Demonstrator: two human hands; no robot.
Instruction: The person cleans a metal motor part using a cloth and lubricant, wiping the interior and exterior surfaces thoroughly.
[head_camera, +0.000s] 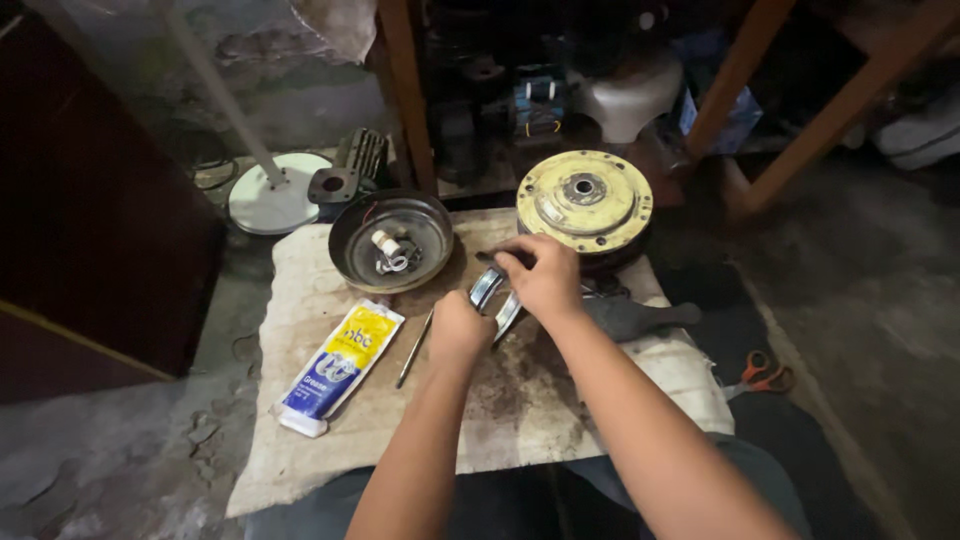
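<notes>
Shiny metal ring (487, 288) sits in the middle of the frame, held between both hands over a dirty cloth mat (500, 410). Right hand (543, 277) curls over the top of the ring, fingers bent and closed on it, with a small dark piece pinched at the fingertips. Left hand (459, 327) is shut in a fist just under the ring, touching its lower edge; I cannot tell how much of the ring is inside it.

Just left of the left hand lies a thin metal rod (414, 348). Further left on the mat lies a blue and yellow tube (340, 366). Up and left of the hands stands a dark round bowl (391, 240) with small parts in it. Up and right stands a yellow round motor part (584, 200). Orange scissors (764, 373) lie on the floor at the right
</notes>
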